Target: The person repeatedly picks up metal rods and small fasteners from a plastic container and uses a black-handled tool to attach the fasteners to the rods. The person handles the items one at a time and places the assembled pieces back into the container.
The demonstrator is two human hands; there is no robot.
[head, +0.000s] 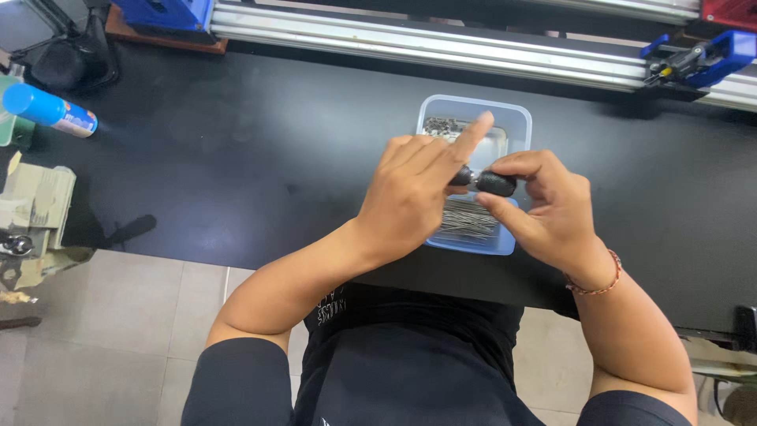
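My left hand (pixel 414 189) and my right hand (pixel 552 209) meet over a clear plastic tray (pixel 516 118) on the black table (pixel 236 150). Between the fingertips is a small black rounded part (pixel 495 183); my right thumb and fingers pinch it, and my left fingers hold its left end (pixel 461 175). My left index finger points up and away. The tray holds several thin metal pins (pixel 467 221) near me and small metal pieces (pixel 441 126) at its far end.
An aluminium rail (pixel 426 47) with blue fittings (pixel 710 59) runs along the table's far edge. A blue spray can (pixel 49 110) lies at the far left beside a cluttered stand (pixel 31 221). A black handle (pixel 130 229) rests near the table's front left edge.
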